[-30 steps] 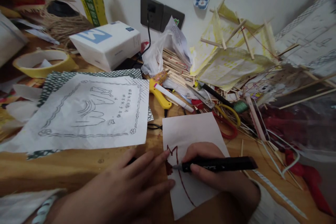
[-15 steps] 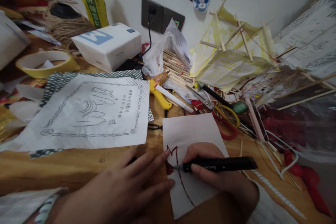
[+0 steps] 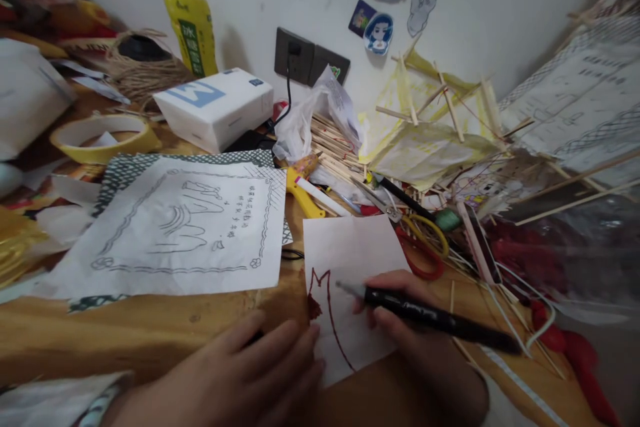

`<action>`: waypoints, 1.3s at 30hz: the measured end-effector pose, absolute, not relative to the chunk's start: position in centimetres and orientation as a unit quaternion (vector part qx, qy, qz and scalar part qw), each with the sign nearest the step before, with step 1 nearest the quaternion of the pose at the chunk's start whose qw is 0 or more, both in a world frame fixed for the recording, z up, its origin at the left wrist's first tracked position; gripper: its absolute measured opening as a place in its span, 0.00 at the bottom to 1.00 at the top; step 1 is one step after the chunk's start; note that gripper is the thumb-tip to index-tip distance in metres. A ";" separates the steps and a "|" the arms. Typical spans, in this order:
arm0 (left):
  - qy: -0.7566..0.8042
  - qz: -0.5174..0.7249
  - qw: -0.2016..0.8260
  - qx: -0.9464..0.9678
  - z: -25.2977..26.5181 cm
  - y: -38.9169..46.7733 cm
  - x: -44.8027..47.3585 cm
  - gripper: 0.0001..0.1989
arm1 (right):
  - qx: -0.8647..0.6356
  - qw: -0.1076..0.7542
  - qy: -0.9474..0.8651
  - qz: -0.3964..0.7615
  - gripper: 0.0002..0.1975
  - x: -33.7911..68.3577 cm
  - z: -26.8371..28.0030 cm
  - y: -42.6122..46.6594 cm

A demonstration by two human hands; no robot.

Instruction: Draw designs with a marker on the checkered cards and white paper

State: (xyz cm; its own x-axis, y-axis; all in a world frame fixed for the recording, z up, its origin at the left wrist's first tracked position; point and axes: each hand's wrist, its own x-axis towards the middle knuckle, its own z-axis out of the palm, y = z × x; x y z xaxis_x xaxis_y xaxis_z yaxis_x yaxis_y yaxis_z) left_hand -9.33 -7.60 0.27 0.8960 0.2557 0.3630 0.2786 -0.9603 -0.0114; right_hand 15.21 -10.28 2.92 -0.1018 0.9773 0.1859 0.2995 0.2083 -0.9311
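My right hand (image 3: 407, 313) grips a black marker (image 3: 440, 321), its grey tip lifted beside a dark red line on a small white sheet of paper (image 3: 365, 247). The red drawing has a notched top, a long curved side and a filled patch at the sheet's left edge. My left hand (image 3: 250, 367) lies with fingers stretched out, its fingertips at the lower left edge of that sheet. To its upper left is a larger paper (image 3: 195, 227) with a black line drawing, resting on green patterned sheets (image 3: 113, 183).
Behind the sheet lie scissors (image 3: 425, 237), a yellow glue gun (image 3: 303, 199), a white pen (image 3: 323, 195) and thin wooden sticks (image 3: 333, 140). A tissue pack (image 3: 215, 110), tape roll (image 3: 103, 137), twine (image 3: 145, 70) and drink bottle (image 3: 190, 20) stand at the back left. A yellow paper-and-stick frame (image 3: 430, 140) stands right.
The marker tip has lifted away from the red patch, up and right, and the marker's back end has tilted downward. My left fingers have drawn slightly down off the drawing. The view has shifted.
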 end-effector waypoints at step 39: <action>-0.207 -0.158 -0.045 -0.964 0.6 -7.3 -9.2 0.25 | -0.581 0.308 -0.620 0.428 0.07 13.4 4.0 -9.0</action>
